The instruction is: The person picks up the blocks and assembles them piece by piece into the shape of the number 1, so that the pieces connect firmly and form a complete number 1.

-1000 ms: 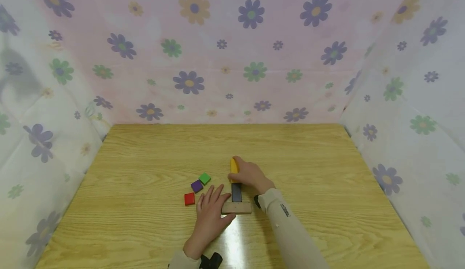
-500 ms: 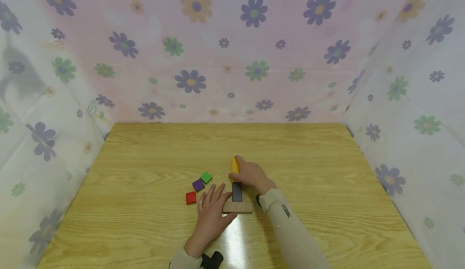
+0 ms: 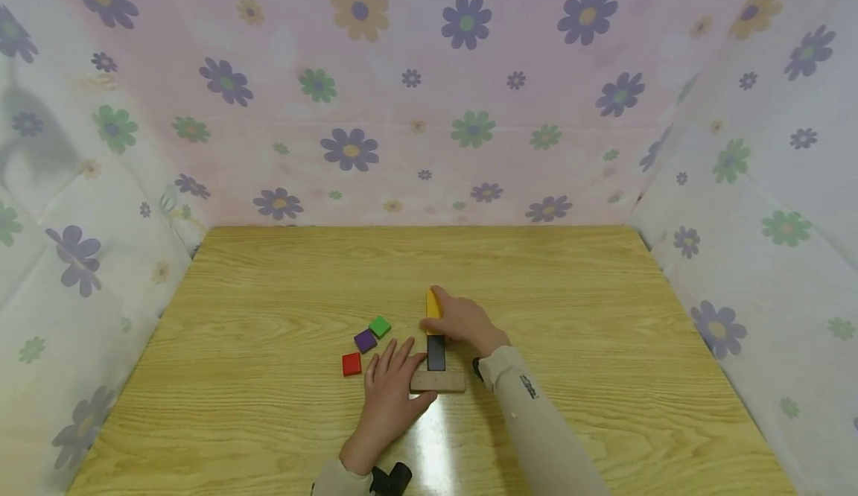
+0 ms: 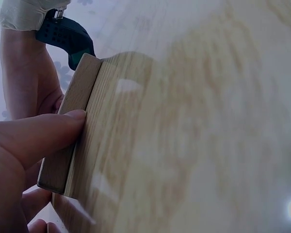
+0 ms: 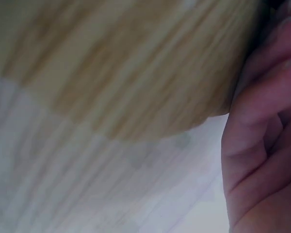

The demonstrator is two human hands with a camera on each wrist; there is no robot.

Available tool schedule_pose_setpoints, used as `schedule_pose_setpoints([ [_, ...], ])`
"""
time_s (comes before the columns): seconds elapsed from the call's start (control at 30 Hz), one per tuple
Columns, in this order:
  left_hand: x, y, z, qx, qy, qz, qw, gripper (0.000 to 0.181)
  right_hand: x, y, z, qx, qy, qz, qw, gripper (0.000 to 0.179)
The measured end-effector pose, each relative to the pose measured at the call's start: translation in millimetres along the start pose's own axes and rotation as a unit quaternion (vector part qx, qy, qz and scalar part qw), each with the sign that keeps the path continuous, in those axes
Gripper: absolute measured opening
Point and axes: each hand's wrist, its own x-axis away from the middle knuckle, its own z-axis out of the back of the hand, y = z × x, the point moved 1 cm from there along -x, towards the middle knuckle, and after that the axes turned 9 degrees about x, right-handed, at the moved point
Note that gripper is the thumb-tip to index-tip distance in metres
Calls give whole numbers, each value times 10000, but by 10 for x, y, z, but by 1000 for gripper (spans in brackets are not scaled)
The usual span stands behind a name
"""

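On the table, a plain wooden block (image 3: pixel 438 381) lies crosswise, and a black block (image 3: pixel 436 352) meets its far side. Beyond the black block lies a yellow block (image 3: pixel 432 310), with a narrowing far end. My right hand (image 3: pixel 464 325) holds the yellow block, thumb on its near left part and fingers at its far end and right side. My left hand (image 3: pixel 391 401) pinches the left part of the wooden block; in the left wrist view the thumb (image 4: pixel 63 127) presses its near side. The right wrist view shows curled fingers (image 5: pixel 262 104) but no block.
Left of the left hand lie a red square block (image 3: pixel 351 364), a purple one (image 3: pixel 365 341) and a green one (image 3: pixel 379 327). Flower-patterned cloth (image 3: pixel 429 109) rises behind and beside the wood-grain table (image 3: pixel 570 280).
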Motion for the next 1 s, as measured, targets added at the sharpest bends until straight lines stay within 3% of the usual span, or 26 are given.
schedule_pose_setpoints([
  [0.23, -2, 14, -3, -124, -70, 124, 9998, 60, 4, 14, 9, -115, -107, 131, 9998, 84],
  [0.77, -4, 19, -25, -322, 188, -22, 9993, 63, 14, 55, 21, -245, -184, 487, 9983, 83],
  [1.0, -4, 30, -25, -339, 88, 52, 9994, 63, 39, 57, 39, -345, -217, 574, 9975, 80],
])
